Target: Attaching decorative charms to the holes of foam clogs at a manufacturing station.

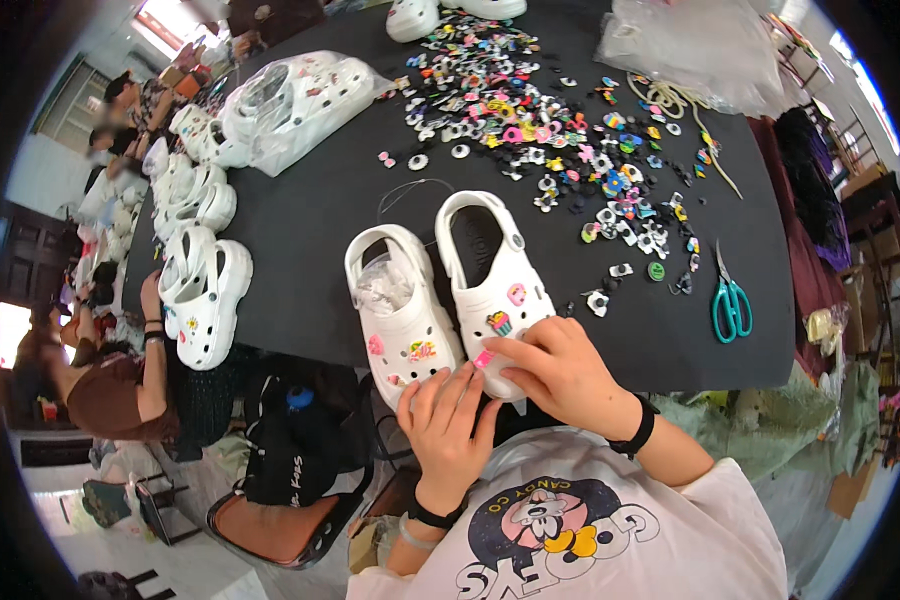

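Observation:
Two white clogs stand side by side before me with their toes toward me. My left hand (pixel 448 430) curls over the toes, its fingertips between the left clog (pixel 407 310) and the right clog (pixel 492 265); its thumb is at the right clog's toe. A small pink shoe charm (pixel 483 358) sits on the right clog's toe, and my right hand (pixel 570 375) is closed on it with forefinger and thumb. Above it are a cupcake charm (pixel 500 322) and a pink charm (pixel 516 294). The left clog bears a colourful charm (pixel 423 350) and has clear plastic inside.
Many loose shoe charms (pixel 530 125) lie heaped across the black table (pixel 320 215). Teal-handled scissors (pixel 731 300) rest at the right. More white clogs (pixel 208 290) line the left edge, near a bagged pair (pixel 295 110). A person (pixel 120 395) sits at the left.

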The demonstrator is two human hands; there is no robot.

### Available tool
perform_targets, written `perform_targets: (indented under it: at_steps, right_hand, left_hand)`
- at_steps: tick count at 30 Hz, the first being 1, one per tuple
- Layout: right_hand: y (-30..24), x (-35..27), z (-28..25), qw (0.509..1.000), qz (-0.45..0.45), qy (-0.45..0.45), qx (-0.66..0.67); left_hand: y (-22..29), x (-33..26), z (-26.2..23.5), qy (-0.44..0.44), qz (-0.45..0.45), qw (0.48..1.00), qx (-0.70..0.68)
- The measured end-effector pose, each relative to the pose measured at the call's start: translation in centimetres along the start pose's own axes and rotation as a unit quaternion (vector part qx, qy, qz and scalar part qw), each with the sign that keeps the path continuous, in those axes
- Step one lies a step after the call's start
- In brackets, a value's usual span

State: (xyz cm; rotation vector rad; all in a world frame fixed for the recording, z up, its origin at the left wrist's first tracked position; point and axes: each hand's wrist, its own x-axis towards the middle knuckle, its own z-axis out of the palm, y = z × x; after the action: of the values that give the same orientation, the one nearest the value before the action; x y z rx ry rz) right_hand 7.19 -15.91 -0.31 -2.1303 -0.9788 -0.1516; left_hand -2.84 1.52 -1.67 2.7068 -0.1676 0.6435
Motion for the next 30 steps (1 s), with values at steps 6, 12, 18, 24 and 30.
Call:
perform_targets:
  at_steps: [6,12,18,24,30]
  right_hand:
    - [0.5,-1.5,0.7,0.997,0.042,0.036,0.059]
    - [0.8,-4.0,1.1,0.992,0.012,0.07,0.105]
    - [0.2,-6.8,2.0,0.997,-0.012,0.03,0.076]
    - [-0.2,-6.1,1.6,0.998,-0.032,0.011,0.058]
    - [0.8,-5.0,-0.3,0.994,0.03,0.086,0.057]
  left_hand:
    - [0.5,0.1,0.4,-0.008,-0.022,1.0,0.004]
    - [0.3,-0.6,0.2,0.02,0.0,0.999,-0.048]
    - [0.5,-1.3,0.7,0.017,0.001,0.998,-0.057]
    - [0.0,-1.2,0.4,0.017,0.015,0.998,-0.056]
    - [-1.5,-1.7,-1.0,0.097,0.005,0.995,-0.033]
